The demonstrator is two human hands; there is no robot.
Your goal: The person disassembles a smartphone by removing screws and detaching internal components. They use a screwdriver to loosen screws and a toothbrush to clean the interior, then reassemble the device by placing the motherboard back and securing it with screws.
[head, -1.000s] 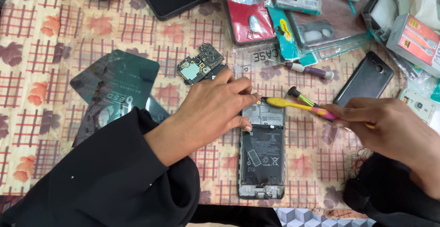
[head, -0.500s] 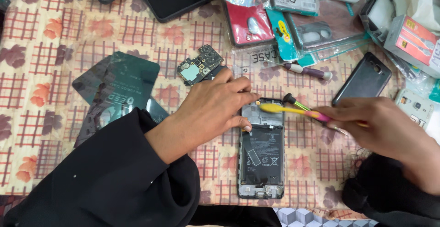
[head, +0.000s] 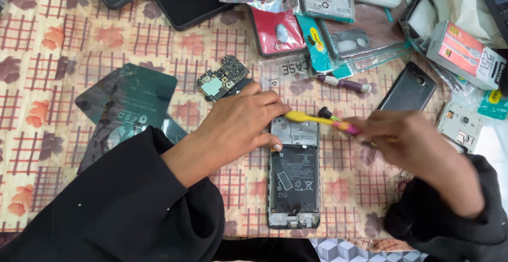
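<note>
An opened phone (head: pixel 294 180) lies face down on the patterned tablecloth, its black battery and inner frame showing. My left hand (head: pixel 241 127) rests on the phone's upper left corner, fingers curled against its edge. My right hand (head: pixel 410 143), blurred by motion, grips a yellow and pink tool (head: pixel 323 120) together with a black-tipped one (head: pixel 324 114). The yellow tip points left over the phone's top edge, close to my left fingers.
A green circuit board (head: pixel 222 78) lies just above my left hand. Dark green back covers (head: pixel 132 103) sit at left, a grey phone shell (head: pixel 410 88) and a purple-handled screwdriver (head: pixel 345 84) at right. Packaged cases (head: pixel 317 24) and boxes (head: pixel 463 53) crowd the far edge.
My right hand has moved left with the tools, bringing the yellow tip closer to my left fingers over the phone's top. My left hand stays on the phone.
</note>
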